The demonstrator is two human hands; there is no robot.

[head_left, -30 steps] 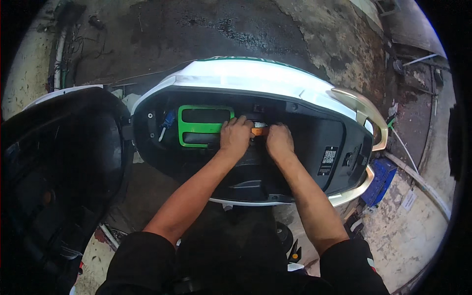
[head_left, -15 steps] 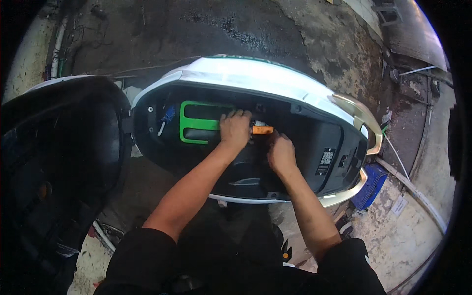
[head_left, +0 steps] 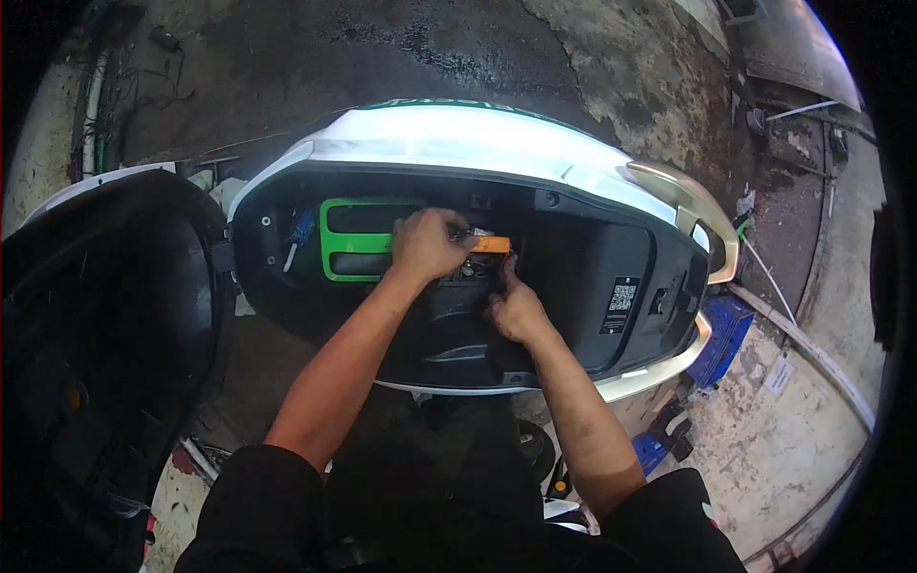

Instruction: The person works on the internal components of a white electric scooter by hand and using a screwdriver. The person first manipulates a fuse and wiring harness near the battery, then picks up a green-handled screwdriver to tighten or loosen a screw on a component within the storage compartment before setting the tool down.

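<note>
A scooter's black storage bin [head_left: 573,239] lies below me, with a bright green frame [head_left: 327,239] toward its left side. An orange rectangular block [head_left: 491,245] sits near the middle, right of the frame. My left hand [head_left: 427,246] reaches over the frame's right end, its curled fingers closed at the block's left end. Close to the block's right end is the outstretched index finger of my right hand [head_left: 521,307]; its thumb stands apart lower down. Small metal parts show just below the block, partly hidden by my left hand.
The raised black seat [head_left: 115,277] stands at left. A blue-and-white tool-like item [head_left: 301,231] lies in the bin's left end. Gold grab rails [head_left: 683,196] flank the tail at right. A blue box [head_left: 723,334] is on the floor beyond them.
The view has shifted, so the scooter appears slightly further left. My right hand has moved down from beside the block, its index finger now extended. My left hand has shifted, baring more of the orange block.
</note>
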